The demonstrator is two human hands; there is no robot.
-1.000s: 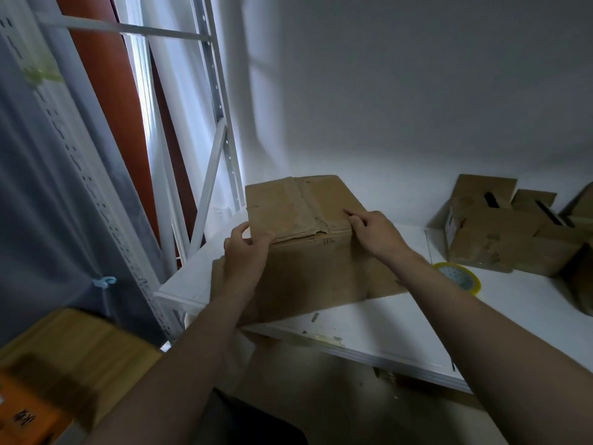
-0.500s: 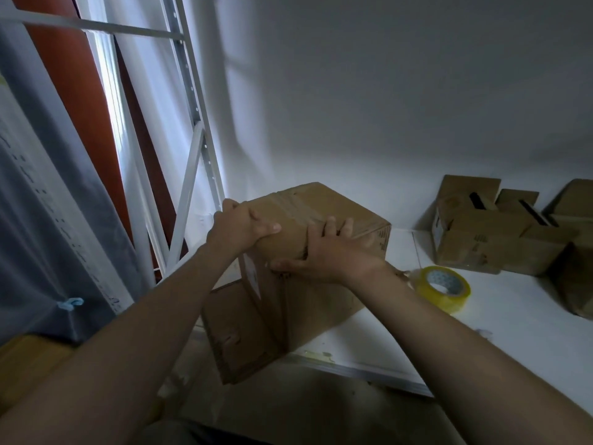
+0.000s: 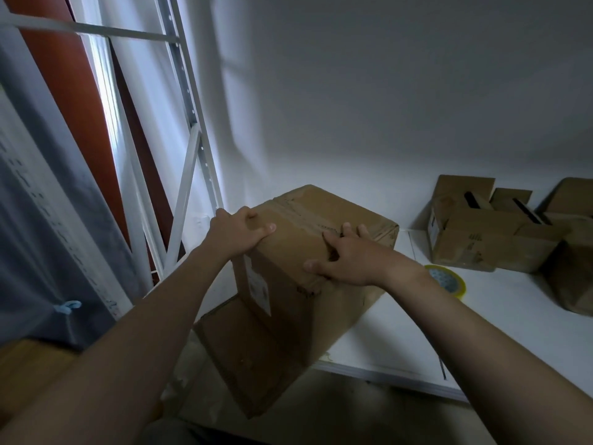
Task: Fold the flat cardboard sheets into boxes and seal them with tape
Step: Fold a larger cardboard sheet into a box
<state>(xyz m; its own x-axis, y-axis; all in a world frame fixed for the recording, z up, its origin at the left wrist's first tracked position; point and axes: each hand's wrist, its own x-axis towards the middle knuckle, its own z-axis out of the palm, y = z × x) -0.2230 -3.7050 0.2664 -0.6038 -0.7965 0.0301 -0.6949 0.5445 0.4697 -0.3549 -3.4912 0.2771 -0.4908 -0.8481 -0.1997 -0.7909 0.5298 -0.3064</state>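
a brown cardboard box [image 3: 308, 303] stands at the front left corner of the white worktop [image 3: 481, 332], turned at an angle so that its near corner juts past the edge, and one loose flap hangs down from it below the worktop's level. a strip of clear tape runs along the seam on its top, and a white label is stuck on the face that looks left. the left hand [image 3: 237, 234] grips the box at its top left edge, its fingers curled over the far side and the thumb lying on top. the right hand [image 3: 349, 261] lies spread over the near top edge, its fingers [image 3: 361, 231] fairly straight and pressed on the top panel beside the seam, the thumb stretched out to the left on the front face. a yellowish tape roll [image 3: 447, 282] lies flat on the worktop just right of the box, partly hidden behind the right wrist. further back on the right, against the white wall, stand several other boxes [image 3: 465, 242] with open flaps. left of the worktop rises a white metal rack frame [image 3: 189, 123], with a grey curtain [image 3: 48, 226] beside it.
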